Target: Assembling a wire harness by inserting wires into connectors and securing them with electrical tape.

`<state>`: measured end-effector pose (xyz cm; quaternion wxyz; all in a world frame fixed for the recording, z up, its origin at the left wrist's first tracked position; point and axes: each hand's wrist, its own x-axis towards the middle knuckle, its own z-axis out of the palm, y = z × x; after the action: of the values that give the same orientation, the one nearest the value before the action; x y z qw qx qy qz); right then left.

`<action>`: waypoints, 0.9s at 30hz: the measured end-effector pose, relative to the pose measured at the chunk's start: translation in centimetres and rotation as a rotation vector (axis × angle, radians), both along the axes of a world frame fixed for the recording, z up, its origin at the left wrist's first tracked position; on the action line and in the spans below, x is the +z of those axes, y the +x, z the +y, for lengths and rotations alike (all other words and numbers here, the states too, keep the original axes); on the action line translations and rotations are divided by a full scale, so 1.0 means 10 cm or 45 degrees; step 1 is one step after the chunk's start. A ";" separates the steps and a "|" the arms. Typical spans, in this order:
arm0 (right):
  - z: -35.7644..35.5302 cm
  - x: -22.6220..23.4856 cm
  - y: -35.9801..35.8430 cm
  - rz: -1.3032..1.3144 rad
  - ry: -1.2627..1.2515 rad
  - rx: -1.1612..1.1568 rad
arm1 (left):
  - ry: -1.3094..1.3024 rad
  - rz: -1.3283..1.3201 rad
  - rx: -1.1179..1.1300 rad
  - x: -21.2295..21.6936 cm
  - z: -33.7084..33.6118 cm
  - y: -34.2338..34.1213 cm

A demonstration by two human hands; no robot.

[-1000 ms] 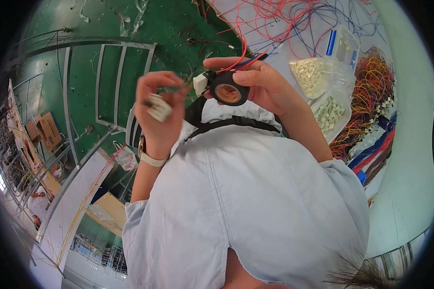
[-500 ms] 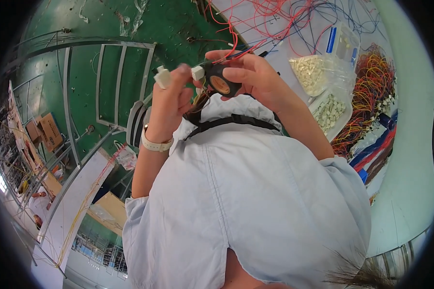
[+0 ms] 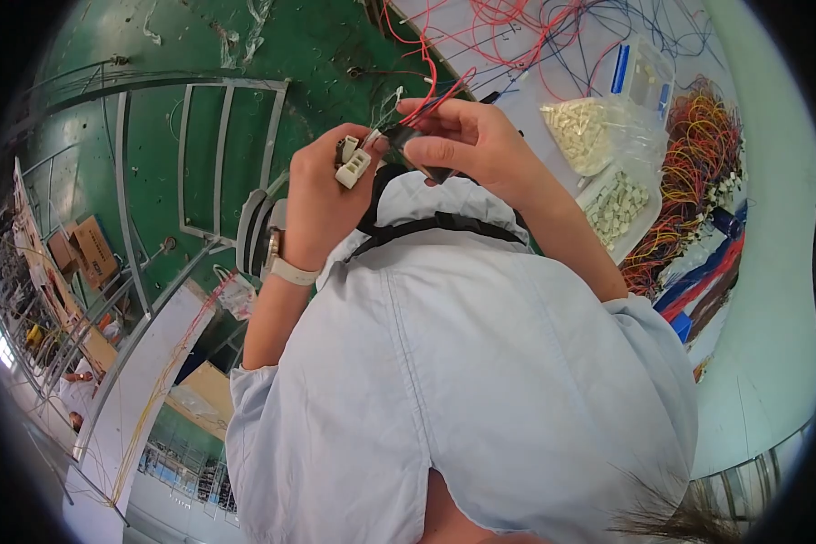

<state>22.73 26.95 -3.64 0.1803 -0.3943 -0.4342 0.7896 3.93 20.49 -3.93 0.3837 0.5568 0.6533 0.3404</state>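
The black tape roll [image 3: 419, 152] is tilted in the right hand [image 3: 485, 143], whose thumb presses on its near side; the index finger stretches above it, beside red wires [image 3: 432, 83]. Just left of the roll, the left hand [image 3: 322, 181] has its fingers bent round the white connectors [image 3: 354, 170] and thin wire ends [image 3: 389, 122]; its exact fingertip contact is hidden. The red wires rise above the roll toward a tangle on the pale table [image 3: 528, 125]. Right of the roll lie a bag of cream connectors [image 3: 578, 134] and a tray of pale connectors [image 3: 655, 216], with a heap of coloured wires [image 3: 689, 172] farther right. A snag in the tangle could tug the wires out of line; a weak thumb hold could let the roll twist or drop; and the white connectors, crowded together, could slip if the left fingers loosen.
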 end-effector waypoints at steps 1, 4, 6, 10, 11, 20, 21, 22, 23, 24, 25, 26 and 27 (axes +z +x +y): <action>-0.02 -0.02 0.00 -0.030 0.069 -0.007 | -0.001 0.000 -0.004 -0.02 -0.01 0.04; -0.10 -0.09 -0.01 -0.113 0.194 -0.020 | -0.004 -0.048 0.122 -0.09 -0.04 0.13; -0.15 -0.15 -0.01 -0.166 0.168 -0.041 | -0.024 -0.169 0.238 -0.16 -0.04 0.16; -0.18 -0.11 -0.03 -0.246 0.209 -0.045 | -0.184 -0.436 0.324 -0.17 -0.01 0.14; -0.19 -0.14 -0.04 -0.247 0.209 -0.046 | -0.286 -0.537 0.370 -0.15 0.00 0.14; -0.26 -0.30 -0.15 -0.202 0.387 -0.370 | -0.269 -0.522 0.379 -0.17 0.03 0.22; -0.26 -0.31 -0.15 -0.166 0.392 -0.379 | -0.175 -0.399 0.346 -0.17 0.02 0.23; -0.26 -0.31 -0.16 -0.131 0.398 -0.389 | -0.174 -0.399 0.346 -0.17 0.02 0.25; -0.25 -0.29 -0.14 -0.131 0.398 -0.389 | -0.037 -0.141 0.326 -0.16 0.01 0.29; -0.23 -0.25 -0.10 -0.012 0.059 -0.371 | 0.101 0.117 0.304 -0.16 0.01 0.31; -0.23 -0.22 -0.08 0.108 -0.280 -0.350 | 0.145 0.123 0.295 -0.21 -0.01 0.32; -0.23 -0.20 -0.08 0.110 -0.282 -0.352 | 0.144 0.124 0.293 -0.22 -0.02 0.32; -0.24 -0.19 -0.10 0.102 -0.309 -0.373 | 0.104 -0.021 0.321 -0.23 -0.04 0.32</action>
<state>21.75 24.55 -5.50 0.2616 -0.4404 -0.2663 0.8165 7.08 20.09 -6.24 0.3202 0.4827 0.7006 0.4168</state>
